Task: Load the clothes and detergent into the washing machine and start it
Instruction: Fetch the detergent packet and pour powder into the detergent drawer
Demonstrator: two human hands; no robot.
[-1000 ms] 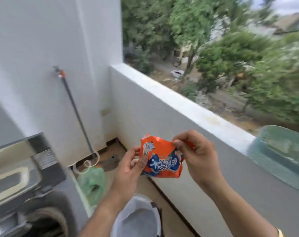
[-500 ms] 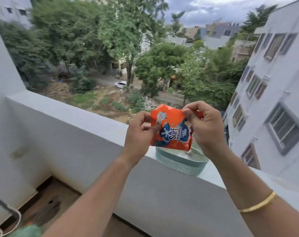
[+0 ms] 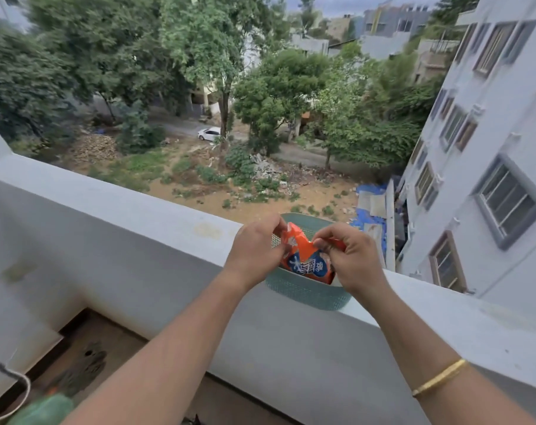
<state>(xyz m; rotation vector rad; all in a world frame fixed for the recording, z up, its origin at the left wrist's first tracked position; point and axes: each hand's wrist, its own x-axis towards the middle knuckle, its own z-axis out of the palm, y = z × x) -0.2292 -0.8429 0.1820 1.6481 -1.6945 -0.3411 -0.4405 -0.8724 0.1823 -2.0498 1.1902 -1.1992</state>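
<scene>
Detergent packet (image 3: 306, 261), orange with a blue logo, sits between our two hands right above the green basket (image 3: 308, 291) that rests on the balcony ledge (image 3: 168, 210). Our left hand (image 3: 254, 253) pinches the upper left edge of the packet between thumb and fingers, and our right hand (image 3: 349, 259) pinches the upper right edge the same way; both grips are pressed tight on the foil, and the top looks crumpled and partly split between them. We judge the step in hand to be tearing the packet open.

To do it well, we should keep both pinches close to the split, so the tear runs short and straight instead of ripping down the side. We pull the hands apart sideways, gently, and hold the packet upright so the powder stays in the bottom. Working over the basket is wise: anything that spills lands there and not over the ledge, which drops to the street below. The washing machine is not in view, so once the mouth is open we must carry the packet level and turn back to it.
</scene>
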